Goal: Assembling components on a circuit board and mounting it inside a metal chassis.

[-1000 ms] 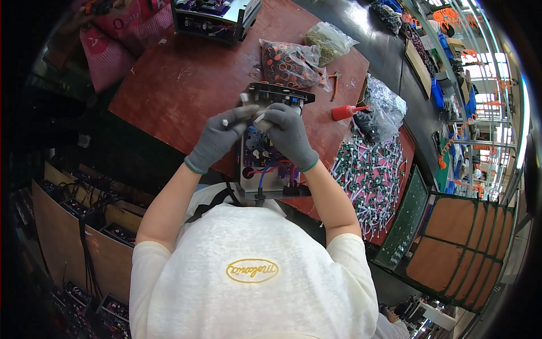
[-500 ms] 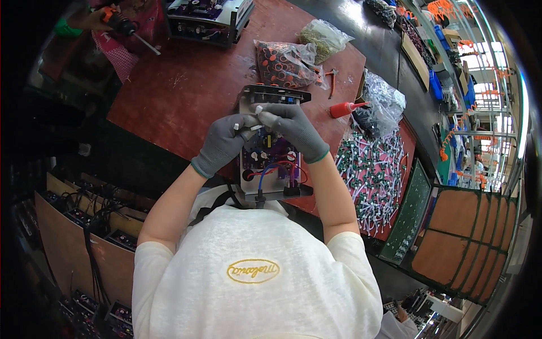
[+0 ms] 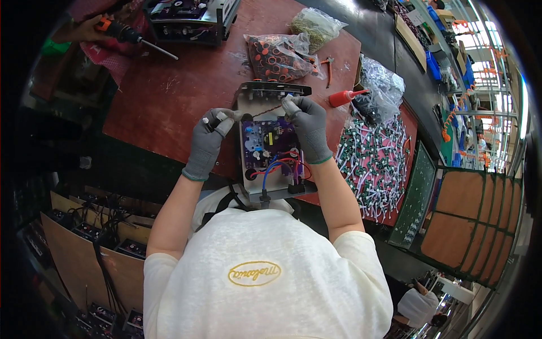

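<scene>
A metal amplifier-like chassis (image 3: 247,182) with a purple circuit board (image 3: 279,137) lies in front of me, blue and red wires (image 3: 275,164) looping over its near end. Both my hands wear grey gloves with pale fingertips. Over the chassis's far part, a thin, dark twisted cable (image 3: 267,112) runs between them. My left hand (image 3: 208,141) is closed at the left edge, with small white connectors showing at its fingers. On the right, my right hand (image 3: 309,127) pinches the cable's other end near the black far panel (image 3: 274,87). What exactly sits under the fingertips is partly hidden.
Beyond the chassis lie a bag of orange-and-black rings (image 3: 279,59), a bag of small yellowish parts (image 3: 316,28) and orange-handled cutters (image 3: 328,70). A red bottle (image 3: 340,99) and heaped white-wired boards (image 3: 372,164) are right. Far left, another person's hand holds an electric screwdriver (image 3: 121,29).
My hands have moved apart, the left one leftward and the right one to the right, stretching the cable between them. The other person's screwdriver has shifted right and down.
</scene>
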A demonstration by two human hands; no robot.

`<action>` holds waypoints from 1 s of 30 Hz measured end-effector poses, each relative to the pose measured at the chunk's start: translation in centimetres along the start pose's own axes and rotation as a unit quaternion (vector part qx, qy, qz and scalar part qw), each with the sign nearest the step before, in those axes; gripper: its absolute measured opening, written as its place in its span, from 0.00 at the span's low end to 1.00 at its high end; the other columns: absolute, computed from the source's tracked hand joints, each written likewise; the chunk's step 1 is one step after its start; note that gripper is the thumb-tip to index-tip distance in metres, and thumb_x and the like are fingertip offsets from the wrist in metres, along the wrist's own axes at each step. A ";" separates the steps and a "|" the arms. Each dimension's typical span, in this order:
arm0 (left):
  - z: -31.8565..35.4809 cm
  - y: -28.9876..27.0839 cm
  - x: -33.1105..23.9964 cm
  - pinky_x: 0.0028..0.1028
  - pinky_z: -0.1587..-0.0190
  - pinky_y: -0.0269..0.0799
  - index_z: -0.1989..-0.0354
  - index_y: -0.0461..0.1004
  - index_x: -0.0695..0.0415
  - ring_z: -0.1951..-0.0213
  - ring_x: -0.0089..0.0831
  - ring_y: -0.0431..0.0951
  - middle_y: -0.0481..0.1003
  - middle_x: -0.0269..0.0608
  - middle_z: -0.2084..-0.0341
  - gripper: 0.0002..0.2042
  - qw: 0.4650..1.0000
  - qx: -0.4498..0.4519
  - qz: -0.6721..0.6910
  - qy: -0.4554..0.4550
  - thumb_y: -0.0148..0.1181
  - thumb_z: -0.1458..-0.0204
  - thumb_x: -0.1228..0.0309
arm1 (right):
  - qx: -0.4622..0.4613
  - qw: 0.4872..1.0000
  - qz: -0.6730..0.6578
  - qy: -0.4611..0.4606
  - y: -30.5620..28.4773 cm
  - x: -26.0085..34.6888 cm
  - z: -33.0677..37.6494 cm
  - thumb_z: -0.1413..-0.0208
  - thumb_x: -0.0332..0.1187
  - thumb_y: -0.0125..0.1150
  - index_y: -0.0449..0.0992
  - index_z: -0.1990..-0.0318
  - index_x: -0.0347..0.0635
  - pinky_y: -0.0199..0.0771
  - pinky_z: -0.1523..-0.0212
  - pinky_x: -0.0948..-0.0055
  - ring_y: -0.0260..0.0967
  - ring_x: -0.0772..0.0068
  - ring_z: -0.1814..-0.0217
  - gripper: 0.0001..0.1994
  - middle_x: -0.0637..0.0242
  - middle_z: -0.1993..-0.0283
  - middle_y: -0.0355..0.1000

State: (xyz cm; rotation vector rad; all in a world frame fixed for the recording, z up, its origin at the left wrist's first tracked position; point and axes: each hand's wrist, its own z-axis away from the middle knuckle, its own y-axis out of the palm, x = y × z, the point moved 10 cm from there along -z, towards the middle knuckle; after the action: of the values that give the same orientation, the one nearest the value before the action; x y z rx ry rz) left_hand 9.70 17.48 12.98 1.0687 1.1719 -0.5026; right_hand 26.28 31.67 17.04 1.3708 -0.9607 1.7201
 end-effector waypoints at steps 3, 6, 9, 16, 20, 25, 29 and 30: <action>-0.8 0.2 0.0 0.23 0.50 0.69 0.58 0.72 0.62 0.58 0.24 0.75 0.76 0.38 0.64 0.07 1.000 0.007 -0.019 0.000 0.51 0.44 0.79 | -0.031 0.974 0.223 -0.023 -1.0 -0.2 -0.3 0.49 0.37 0.62 0.77 0.69 0.36 0.69 0.71 0.72 0.72 0.73 0.73 0.11 0.62 0.77 0.74; -1.5 1.0 -0.3 0.24 0.51 0.70 0.54 0.71 0.61 0.59 0.24 0.75 0.75 0.36 0.64 0.10 0.996 0.005 -0.093 0.000 0.52 0.44 0.79 | -0.035 0.889 0.454 -0.054 -0.4 1.1 0.3 0.50 0.42 0.61 0.78 0.68 0.41 0.72 0.66 0.61 0.75 0.58 0.68 0.13 0.55 0.73 0.74; -2.2 1.9 -1.6 0.24 0.52 0.71 0.48 0.69 0.60 0.57 0.25 0.74 0.73 0.35 0.60 0.16 0.978 -0.016 -0.204 0.027 0.55 0.46 0.79 | -0.017 0.874 0.485 -0.025 -0.1 0.5 -0.4 0.50 0.45 0.58 0.79 0.69 0.45 0.72 0.64 0.55 0.73 0.49 0.65 0.14 0.54 0.71 0.75; -3.5 7.3 -6.5 0.40 0.43 0.62 0.44 0.66 0.56 0.47 0.46 0.66 0.65 0.47 0.48 0.30 0.765 -0.014 -0.565 0.307 0.62 0.61 0.73 | -0.001 0.833 0.554 -0.003 1.0 0.3 -1.2 0.49 0.45 0.58 0.79 0.71 0.45 0.73 0.64 0.56 0.74 0.52 0.66 0.14 0.55 0.72 0.75; -4.5 7.8 -5.1 0.40 0.45 0.63 0.44 0.66 0.55 0.49 0.45 0.67 0.67 0.45 0.51 0.29 0.815 0.024 -0.489 0.309 0.62 0.61 0.72 | 0.013 0.815 0.579 0.008 1.3 0.0 -1.4 0.50 0.45 0.58 0.80 0.69 0.44 0.71 0.62 0.57 0.74 0.53 0.65 0.14 0.55 0.71 0.75; -5.0 7.5 -4.5 0.34 0.49 0.68 0.45 0.67 0.59 0.54 0.42 0.72 0.69 0.46 0.56 0.27 0.849 0.040 -0.465 0.246 0.59 0.59 0.79 | 0.013 0.810 0.586 0.010 1.4 0.0 -1.6 0.50 0.44 0.58 0.80 0.69 0.44 0.71 0.63 0.57 0.74 0.53 0.66 0.13 0.55 0.71 0.75; -5.1 7.5 -4.5 0.33 0.50 0.69 0.45 0.68 0.59 0.54 0.40 0.72 0.69 0.45 0.58 0.26 0.854 0.034 -0.461 0.238 0.59 0.58 0.79 | -0.008 0.807 0.590 -0.005 1.3 -0.2 -1.6 0.50 0.44 0.58 0.79 0.71 0.44 0.72 0.65 0.56 0.74 0.53 0.68 0.13 0.55 0.73 0.75; -5.0 7.5 -4.6 0.32 0.50 0.69 0.45 0.68 0.58 0.54 0.40 0.72 0.69 0.44 0.58 0.26 0.857 0.032 -0.456 0.240 0.59 0.58 0.79 | -0.021 0.809 0.587 -0.028 1.3 0.1 -1.5 0.50 0.45 0.59 0.78 0.73 0.44 0.73 0.67 0.56 0.74 0.53 0.68 0.14 0.55 0.74 0.74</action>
State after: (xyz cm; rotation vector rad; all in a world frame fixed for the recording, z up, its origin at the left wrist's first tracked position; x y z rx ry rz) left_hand 11.58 24.33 20.16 0.6384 2.1314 -1.0453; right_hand 24.43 32.36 16.77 0.7471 -2.1426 2.4508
